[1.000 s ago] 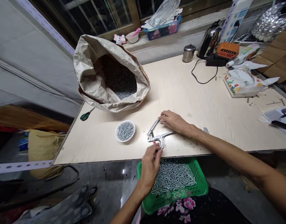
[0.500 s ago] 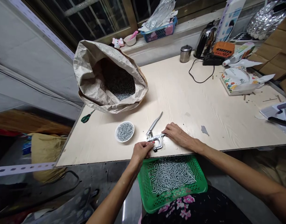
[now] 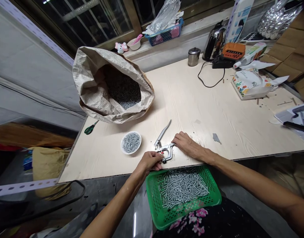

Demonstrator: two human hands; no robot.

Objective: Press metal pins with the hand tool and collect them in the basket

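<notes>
A pair of silver snap-fastener pliers [image 3: 168, 152] lies near the table's front edge, its upper handle raised and its spring showing. My right hand [image 3: 185, 142] is closed around the end of the pliers' lower handle, palm down. With thumb and fingers pinched together, my left hand [image 3: 152, 160] is at the jaw opening, beside a small red part. Whatever those fingertips hold is too small to make out. Left of the pliers stands a white bowl [image 3: 121, 147] of small metal screw-like pieces. Below the table edge, a green basket [image 3: 154, 211] holds many longer metal pieces of similar look.
A large woven sack [image 3: 87, 76] with dark metal pieces inside leans open at the back left. Green-handled scissors [image 3: 89, 129] lie by the left edge. Farther back are a lidded metal canister [image 3: 194, 58], a kettle [image 3: 213, 41], an orange battery [image 3: 233, 50] and a tissue pack [image 3: 248, 84].
The view has shifted slightly. Both hands keep nearly the same place at the pliers; my left fingertips have moved a little farther into the jaw opening.
</notes>
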